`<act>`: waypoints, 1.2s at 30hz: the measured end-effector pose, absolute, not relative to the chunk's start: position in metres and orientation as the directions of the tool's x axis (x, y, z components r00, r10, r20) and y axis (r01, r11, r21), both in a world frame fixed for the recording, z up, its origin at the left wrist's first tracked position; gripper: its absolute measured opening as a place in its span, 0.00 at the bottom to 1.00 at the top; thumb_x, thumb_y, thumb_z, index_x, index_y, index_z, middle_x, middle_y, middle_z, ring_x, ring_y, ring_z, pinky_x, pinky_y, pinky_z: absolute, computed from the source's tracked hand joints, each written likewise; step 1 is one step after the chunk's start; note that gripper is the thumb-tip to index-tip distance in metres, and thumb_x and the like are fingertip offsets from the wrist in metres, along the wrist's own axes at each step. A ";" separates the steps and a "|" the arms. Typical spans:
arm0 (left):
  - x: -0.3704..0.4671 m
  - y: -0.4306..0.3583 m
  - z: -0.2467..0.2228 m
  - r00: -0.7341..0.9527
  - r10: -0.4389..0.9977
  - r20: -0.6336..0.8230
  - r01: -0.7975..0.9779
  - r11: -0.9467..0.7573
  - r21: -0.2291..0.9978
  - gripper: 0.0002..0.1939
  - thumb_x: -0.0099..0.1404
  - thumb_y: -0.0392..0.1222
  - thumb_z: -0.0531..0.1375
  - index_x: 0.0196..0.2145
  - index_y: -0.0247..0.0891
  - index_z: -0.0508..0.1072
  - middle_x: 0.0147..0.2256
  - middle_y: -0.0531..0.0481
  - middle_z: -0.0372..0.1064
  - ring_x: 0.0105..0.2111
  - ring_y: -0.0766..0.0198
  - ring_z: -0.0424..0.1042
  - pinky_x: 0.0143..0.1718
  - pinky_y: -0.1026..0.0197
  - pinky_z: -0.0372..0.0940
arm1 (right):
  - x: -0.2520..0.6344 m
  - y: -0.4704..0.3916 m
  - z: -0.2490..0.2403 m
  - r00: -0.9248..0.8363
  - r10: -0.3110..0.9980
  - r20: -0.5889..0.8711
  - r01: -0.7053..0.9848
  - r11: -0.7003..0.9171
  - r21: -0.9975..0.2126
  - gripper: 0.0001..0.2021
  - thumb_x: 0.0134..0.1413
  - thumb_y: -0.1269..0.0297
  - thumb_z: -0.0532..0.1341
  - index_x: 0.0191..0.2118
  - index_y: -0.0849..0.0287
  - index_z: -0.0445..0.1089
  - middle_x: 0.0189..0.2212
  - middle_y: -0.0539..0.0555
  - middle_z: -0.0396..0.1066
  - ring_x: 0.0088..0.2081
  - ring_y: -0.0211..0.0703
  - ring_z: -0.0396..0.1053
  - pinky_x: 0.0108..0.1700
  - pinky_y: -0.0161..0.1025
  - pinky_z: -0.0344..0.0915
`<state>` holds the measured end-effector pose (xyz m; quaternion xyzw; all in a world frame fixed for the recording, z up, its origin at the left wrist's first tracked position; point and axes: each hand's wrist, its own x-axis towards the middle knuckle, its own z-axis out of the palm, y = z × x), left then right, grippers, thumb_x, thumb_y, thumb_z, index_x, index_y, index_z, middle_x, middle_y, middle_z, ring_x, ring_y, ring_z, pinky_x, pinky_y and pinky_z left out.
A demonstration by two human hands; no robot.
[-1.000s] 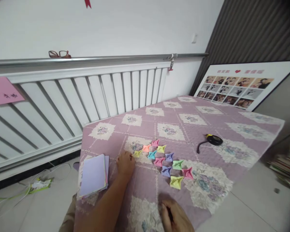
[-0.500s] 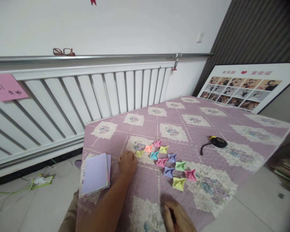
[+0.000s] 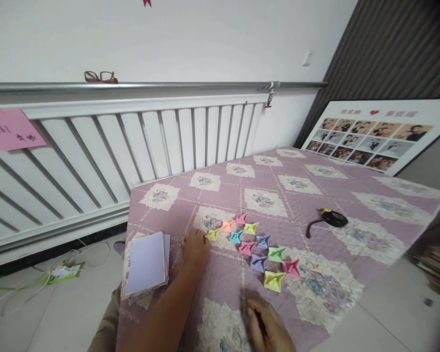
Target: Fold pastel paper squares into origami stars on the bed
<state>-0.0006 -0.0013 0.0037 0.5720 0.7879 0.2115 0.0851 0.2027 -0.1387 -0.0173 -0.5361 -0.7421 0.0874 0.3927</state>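
Observation:
My left hand (image 3: pixel 196 248) rests on the cloth with its fingers bent, its fingertips beside a small yellow folded paper (image 3: pixel 213 234) at the left end of the group. Several more folded papers stand in two slanting rows, among them a blue one (image 3: pixel 236 237), a green one (image 3: pixel 276 253), a red-pink one (image 3: pixel 291 268) and a larger yellow one (image 3: pixel 275 281) nearest me. At the front edge, my right hand (image 3: pixel 267 325) is curled, and its inner side is dark. Left of my left arm lies a stack of coloured paper sheets (image 3: pixel 145 264) with a lilac one on top.
A floral pink cloth (image 3: pixel 212 193) covers the table. A black and yellow tape measure (image 3: pixel 333 218) lies to the right. Behind are a white radiator (image 3: pixel 168 142) and a pipe holding glasses (image 3: pixel 101 77). A photo board (image 3: pixel 374 139) leans at the back right.
The whole view has shifted slightly, so things sit a little further right. Both hands stay in nearly the same places on the cloth, and the folded papers keep their arrangement.

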 end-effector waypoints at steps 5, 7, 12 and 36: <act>-0.001 -0.001 0.005 -0.321 0.941 0.106 0.872 0.251 0.420 0.08 0.64 0.39 0.56 0.38 0.43 0.74 0.45 0.47 0.69 0.49 0.55 0.63 0.51 0.53 0.52 | 0.154 -0.098 -0.010 -0.182 0.811 0.556 0.706 0.502 -0.500 0.13 0.60 0.67 0.51 0.46 0.56 0.70 0.41 0.57 0.75 0.43 0.47 0.73 0.45 0.43 0.71; -0.001 -0.001 0.005 -0.320 0.942 0.107 0.875 0.250 0.415 0.07 0.64 0.39 0.56 0.37 0.42 0.74 0.44 0.47 0.70 0.49 0.55 0.63 0.50 0.53 0.53 | 0.134 -0.075 -0.007 -0.184 0.813 0.552 0.739 0.485 -0.467 0.15 0.59 0.70 0.50 0.47 0.58 0.70 0.43 0.58 0.74 0.46 0.47 0.71 0.49 0.46 0.69; -0.002 0.001 0.005 -0.321 0.941 0.104 0.874 0.252 0.416 0.06 0.64 0.39 0.56 0.36 0.42 0.74 0.43 0.48 0.70 0.48 0.55 0.64 0.50 0.52 0.53 | 0.106 -0.033 -0.002 -0.203 0.917 0.343 0.861 0.334 -0.383 0.17 0.57 0.74 0.50 0.50 0.60 0.68 0.41 0.60 0.75 0.44 0.48 0.72 0.46 0.43 0.67; -0.004 0.004 0.003 -0.302 0.949 0.089 0.865 0.233 0.445 0.06 0.64 0.39 0.56 0.34 0.43 0.73 0.44 0.50 0.69 0.49 0.54 0.62 0.50 0.50 0.52 | 0.095 0.011 0.016 -0.181 0.983 -0.040 0.934 0.159 -0.319 0.13 0.63 0.65 0.48 0.44 0.58 0.69 0.38 0.60 0.76 0.36 0.48 0.76 0.35 0.39 0.65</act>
